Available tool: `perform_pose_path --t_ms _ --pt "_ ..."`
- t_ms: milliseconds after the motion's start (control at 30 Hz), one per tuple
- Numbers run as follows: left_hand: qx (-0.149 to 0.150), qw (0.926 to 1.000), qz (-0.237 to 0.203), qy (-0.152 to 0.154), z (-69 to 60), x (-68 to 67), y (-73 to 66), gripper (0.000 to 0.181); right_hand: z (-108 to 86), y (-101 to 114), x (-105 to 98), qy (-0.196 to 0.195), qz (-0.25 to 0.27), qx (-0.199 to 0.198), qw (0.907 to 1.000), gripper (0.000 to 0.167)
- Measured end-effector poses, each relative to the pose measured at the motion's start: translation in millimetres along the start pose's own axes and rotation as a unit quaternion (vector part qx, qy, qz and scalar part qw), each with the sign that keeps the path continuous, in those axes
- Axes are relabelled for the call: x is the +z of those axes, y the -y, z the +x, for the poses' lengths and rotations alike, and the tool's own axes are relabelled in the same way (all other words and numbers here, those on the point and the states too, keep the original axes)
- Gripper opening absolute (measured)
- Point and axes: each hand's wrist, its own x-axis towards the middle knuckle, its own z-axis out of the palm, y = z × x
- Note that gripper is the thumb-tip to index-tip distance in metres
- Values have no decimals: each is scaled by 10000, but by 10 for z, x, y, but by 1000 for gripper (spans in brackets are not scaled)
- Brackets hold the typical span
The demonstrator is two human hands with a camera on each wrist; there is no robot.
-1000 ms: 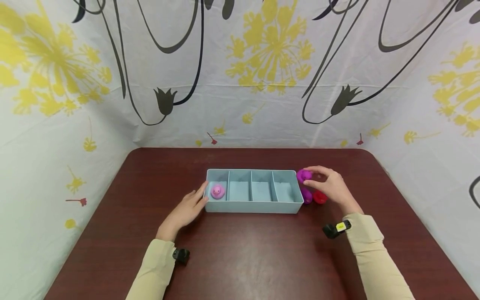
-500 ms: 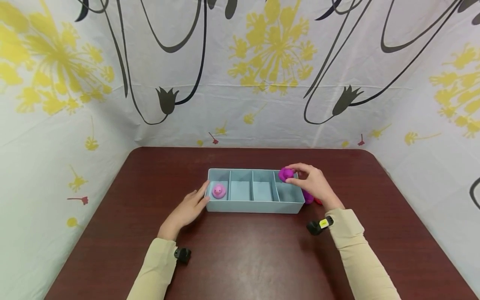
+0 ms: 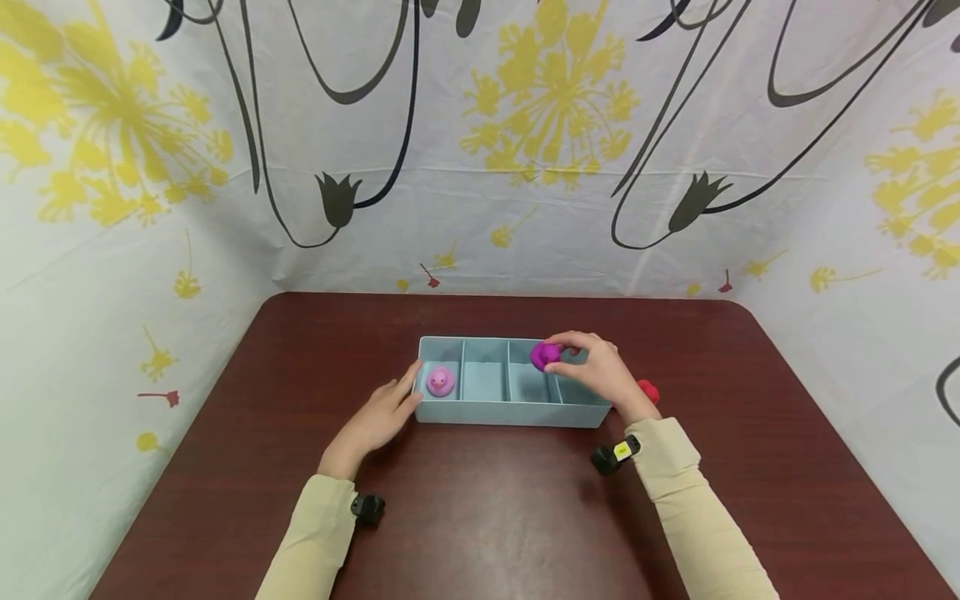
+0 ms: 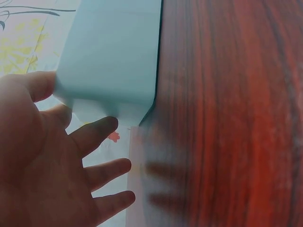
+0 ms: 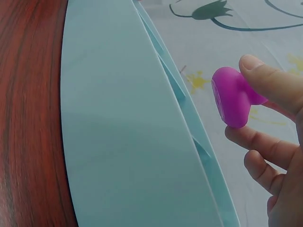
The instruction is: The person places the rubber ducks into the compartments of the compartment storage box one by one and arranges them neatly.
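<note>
A long pale blue box (image 3: 510, 414) with a row of compartments lies on the table. My left hand (image 3: 372, 425) rests against its left end with the fingers spread; in the left wrist view, the thumb and nearby fingers touch the corner of the box (image 4: 111, 52). A pink toy duck (image 3: 440, 382) sits in the leftmost compartment. My right hand (image 3: 602, 375) pinches a purple toy duck (image 3: 543, 357) between thumb and fingers, over the right part of the box. The right wrist view shows the purple duck (image 5: 232, 97) tipped sideways, above the rim.
A red toy (image 3: 648, 391) lies on the table just right of the box, partly behind my right hand. The dark wooden table (image 3: 480, 508) reaches back to a white flower-printed cloth (image 3: 480, 192), which also hangs at both sides.
My right hand has carried the purple duck leftward from the box's right end to over its compartments. The other purple toy beside the box is now hidden. My left hand keeps its place.
</note>
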Motion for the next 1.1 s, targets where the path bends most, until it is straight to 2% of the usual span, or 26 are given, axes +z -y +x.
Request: perform_pose_path --t_ms 300,533,833,1100 --pt "10 10000 -15 -5 1 5 8 59 68 70 169 27 18 -284 9996 39" --pt "7 10000 -54 -8 1 7 8 59 138 156 284 218 54 -427 9988 39" --pt "63 10000 -47 24 -9 -1 -4 59 237 302 488 364 -333 -730 9961 37" --pt "-34 10000 -43 19 -19 -13 -31 59 347 369 662 552 -1117 -919 9879 35"
